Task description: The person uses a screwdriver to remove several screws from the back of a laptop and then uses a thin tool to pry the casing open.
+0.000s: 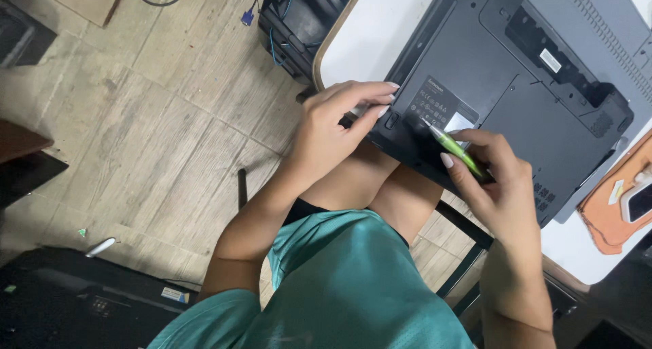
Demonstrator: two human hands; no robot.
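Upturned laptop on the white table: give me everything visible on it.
The dark grey plastic laptop lies bottom-up on the white table, its near edge overhanging the person's lap. The underside shows panel seams, an empty recessed bay, vent slots and pale stickers. The left hand grips its near left corner; the right hand holds a green-handled screwdriver with its tip on the base near a sticker. A lighter grey slab lies beneath its far side.

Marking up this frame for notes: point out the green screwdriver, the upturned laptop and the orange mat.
green screwdriver (460,152), head view, on its translucent handle.
upturned laptop (516,70), head view, on its dark bottom panel.
orange mat (604,216), head view, on its bare left part.
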